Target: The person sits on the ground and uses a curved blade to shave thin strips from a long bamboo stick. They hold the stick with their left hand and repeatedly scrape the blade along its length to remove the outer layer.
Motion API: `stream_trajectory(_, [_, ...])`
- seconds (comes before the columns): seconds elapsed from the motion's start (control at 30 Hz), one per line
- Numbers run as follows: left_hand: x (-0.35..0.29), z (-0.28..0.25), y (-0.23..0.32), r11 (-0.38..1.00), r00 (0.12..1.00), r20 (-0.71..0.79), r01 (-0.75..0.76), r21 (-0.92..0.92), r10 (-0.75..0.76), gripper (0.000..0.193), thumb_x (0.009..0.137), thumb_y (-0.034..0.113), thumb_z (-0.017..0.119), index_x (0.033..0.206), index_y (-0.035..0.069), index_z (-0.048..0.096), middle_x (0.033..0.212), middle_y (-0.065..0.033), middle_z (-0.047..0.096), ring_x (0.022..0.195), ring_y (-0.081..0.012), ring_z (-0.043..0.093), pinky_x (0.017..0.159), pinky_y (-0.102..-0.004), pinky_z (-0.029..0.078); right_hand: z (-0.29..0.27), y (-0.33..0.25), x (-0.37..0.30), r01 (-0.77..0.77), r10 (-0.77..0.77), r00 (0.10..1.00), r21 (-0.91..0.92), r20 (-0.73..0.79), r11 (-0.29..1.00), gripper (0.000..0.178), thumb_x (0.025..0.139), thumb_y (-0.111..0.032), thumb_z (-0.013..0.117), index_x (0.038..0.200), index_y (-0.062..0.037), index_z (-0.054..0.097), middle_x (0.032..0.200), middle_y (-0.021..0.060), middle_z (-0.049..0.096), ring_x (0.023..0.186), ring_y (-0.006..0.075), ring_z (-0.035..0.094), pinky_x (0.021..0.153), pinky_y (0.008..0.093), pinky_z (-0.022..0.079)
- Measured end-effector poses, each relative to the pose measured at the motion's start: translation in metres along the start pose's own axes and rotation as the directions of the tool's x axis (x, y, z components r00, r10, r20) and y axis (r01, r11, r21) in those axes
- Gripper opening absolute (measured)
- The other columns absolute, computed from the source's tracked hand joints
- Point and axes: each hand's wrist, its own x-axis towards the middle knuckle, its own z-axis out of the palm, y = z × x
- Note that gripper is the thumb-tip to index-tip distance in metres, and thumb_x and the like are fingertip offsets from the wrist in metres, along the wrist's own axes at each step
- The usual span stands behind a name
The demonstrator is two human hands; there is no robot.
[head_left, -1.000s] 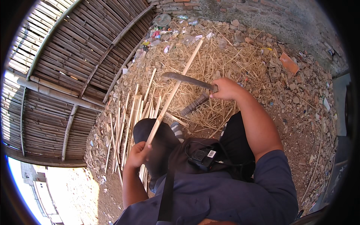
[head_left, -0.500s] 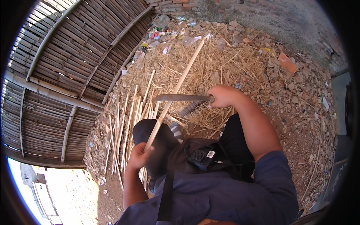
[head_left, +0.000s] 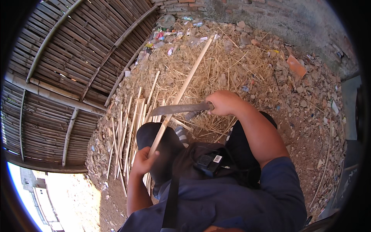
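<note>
Looks like your right hand [head_left: 224, 103], wrapped round the machete [head_left: 189, 108], has pulled it nearer down the pale strip [head_left: 191, 76] your left hand [head_left: 143, 162] is pinching, so the stroke's well along.

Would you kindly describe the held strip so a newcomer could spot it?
Before the brick wall lies loose straw. Over it, a long pale strip slants up from the left hand; unlike the strips lying leftward, it is gripped and crossed by a blade.

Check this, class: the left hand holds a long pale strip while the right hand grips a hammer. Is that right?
No: the head view shows the right hand gripping a long-bladed knife, not a hammer; the left hand does hold a long pale strip.
</note>
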Motion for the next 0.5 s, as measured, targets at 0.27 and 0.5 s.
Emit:
stream_trajectory(0.27, [0.001,0.003,-0.004,0.998,0.998,-0.008,-0.058,-0.007,0.058,0.025,0.094,0.024,0.07,0.089,0.0,0.064,0.071,0.0018,0.061,0.062,-0.0034,0.051,0.053,-0.0225,0.04,-0.021,0.048,0.002,-0.224,0.245,0.954,0.133,-0.173,0.966,0.033,0.081,-0.03,0.078,0.103,-0.0068,0.069,0.093,0.0148,0.069,0.089,0.0326,0.068,0.076,0.046,0.052])
stream_trajectory(0.5, [0.0,0.001,0.004,1.0,1.0,0.01,0.0,-0.005,0.0,0.024,0.095,0.024,0.07,0.089,0.001,0.065,0.072,0.002,0.062,0.063,-0.0029,0.051,0.054,-0.0221,0.04,0.01,0.01,0.004,0.007,-0.009,1.0,-0.05,-0.027,0.999,0.03,0.08,-0.03,0.077,0.104,-0.0126,0.07,0.099,0.0121,0.07,0.094,0.0336,0.068,0.079,0.0463,0.054])
